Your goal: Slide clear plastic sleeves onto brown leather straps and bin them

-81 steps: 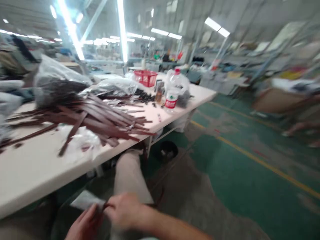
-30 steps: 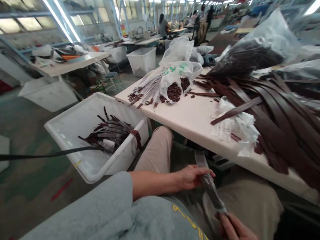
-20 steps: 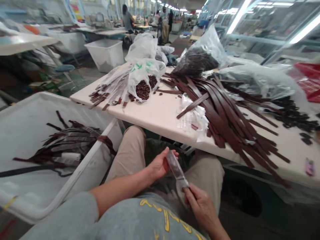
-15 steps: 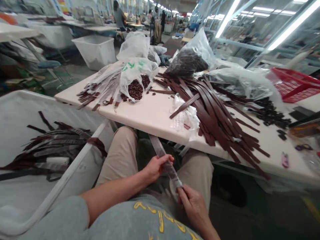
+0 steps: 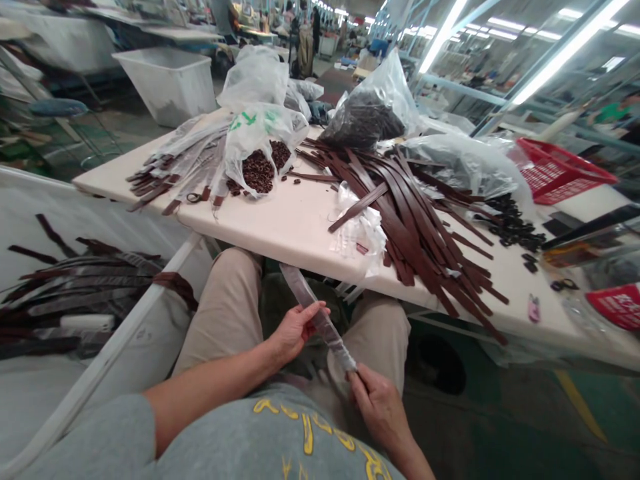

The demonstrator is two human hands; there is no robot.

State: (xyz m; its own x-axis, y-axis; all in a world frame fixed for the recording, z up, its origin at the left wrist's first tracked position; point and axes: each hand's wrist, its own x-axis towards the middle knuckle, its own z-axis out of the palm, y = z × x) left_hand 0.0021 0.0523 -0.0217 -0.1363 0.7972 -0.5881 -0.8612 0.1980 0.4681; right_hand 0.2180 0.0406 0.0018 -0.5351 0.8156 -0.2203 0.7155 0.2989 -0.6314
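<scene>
I sit at a white table (image 5: 295,230) with both hands over my lap. My left hand (image 5: 295,329) is closed round the middle of a brown strap in a clear plastic sleeve (image 5: 313,310). My right hand (image 5: 377,403) pinches the strap's near end. The strap slants from my right hand up toward the table's edge. On the table lies a big fan of bare brown straps (image 5: 420,220), a bundle of sleeved straps (image 5: 185,167) and an open white bag of small brown loops (image 5: 260,170).
A white tub (image 5: 125,327) at my left holds several sleeved straps. Clear bags of dark parts (image 5: 365,113), a red basket (image 5: 560,177), black small parts (image 5: 515,227) and crumpled plastic sleeves (image 5: 357,233) sit on the table. People work at far tables (image 5: 220,13).
My view swung from the floor at the right to the tub at the left, then settled on the table. My left hand has slid along the sleeved strap; my right hand keeps its end.
</scene>
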